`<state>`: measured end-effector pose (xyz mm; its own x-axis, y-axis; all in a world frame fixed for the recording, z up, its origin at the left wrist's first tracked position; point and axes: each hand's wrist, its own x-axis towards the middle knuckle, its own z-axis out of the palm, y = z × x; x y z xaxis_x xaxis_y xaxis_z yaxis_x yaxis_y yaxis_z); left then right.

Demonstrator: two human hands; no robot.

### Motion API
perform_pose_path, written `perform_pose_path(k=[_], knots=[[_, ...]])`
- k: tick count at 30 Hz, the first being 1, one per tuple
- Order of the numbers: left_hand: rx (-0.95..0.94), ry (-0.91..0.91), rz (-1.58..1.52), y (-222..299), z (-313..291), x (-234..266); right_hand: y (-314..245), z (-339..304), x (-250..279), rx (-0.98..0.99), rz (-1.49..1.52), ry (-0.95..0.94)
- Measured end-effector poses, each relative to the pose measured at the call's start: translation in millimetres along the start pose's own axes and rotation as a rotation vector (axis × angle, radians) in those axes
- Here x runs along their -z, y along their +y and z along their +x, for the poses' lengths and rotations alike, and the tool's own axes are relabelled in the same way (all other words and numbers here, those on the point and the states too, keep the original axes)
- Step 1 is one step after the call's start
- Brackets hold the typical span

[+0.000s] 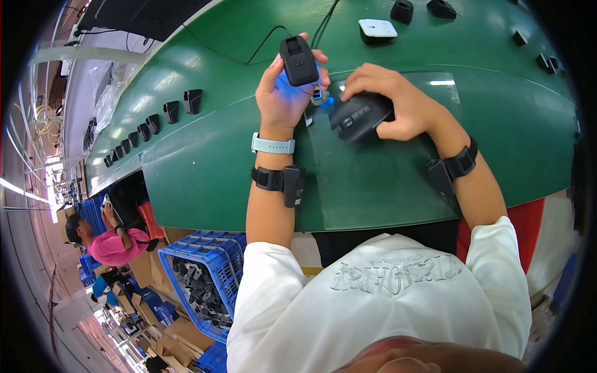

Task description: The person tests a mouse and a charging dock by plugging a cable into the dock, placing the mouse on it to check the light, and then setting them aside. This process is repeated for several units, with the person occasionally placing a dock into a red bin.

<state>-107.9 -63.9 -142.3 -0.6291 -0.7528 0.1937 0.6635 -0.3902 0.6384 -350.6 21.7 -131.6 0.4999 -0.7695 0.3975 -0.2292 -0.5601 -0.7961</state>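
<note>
The person's white shirt (398,304) is nearest, with a blue crate (239,264) of dark parts at the left, beside the green table (217,180). Each forearm wears a black strap with a box, and a pale blue band (273,145) circles the left wrist. Over a clear sheet (373,193), the right hand (404,102) curls its fingers around a blurred, rounded black device (360,118). Just beyond, the left hand (280,99) grips a boxy black unit (300,61) between thumb and fingers, blue light glowing on the palm beneath. Farther off sit a white-topped block (377,30), 2 black pieces (402,11) and, leftward, a row of black holders (171,112). A co-worker in pink (118,248) is well apart.
</note>
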Motion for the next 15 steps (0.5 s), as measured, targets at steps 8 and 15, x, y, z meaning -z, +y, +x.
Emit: perform_pose_path(k=[8,15], knots=[[0.003,0.009,-0.059,-2.9,5.0,-1.9,0.6,-0.4,1.2,-0.049,-0.133,-0.12],[-0.114,0.248,0.307,-7.4,7.0,-5.1,6.4,3.8,3.4,0.027,-0.045,-0.095]])
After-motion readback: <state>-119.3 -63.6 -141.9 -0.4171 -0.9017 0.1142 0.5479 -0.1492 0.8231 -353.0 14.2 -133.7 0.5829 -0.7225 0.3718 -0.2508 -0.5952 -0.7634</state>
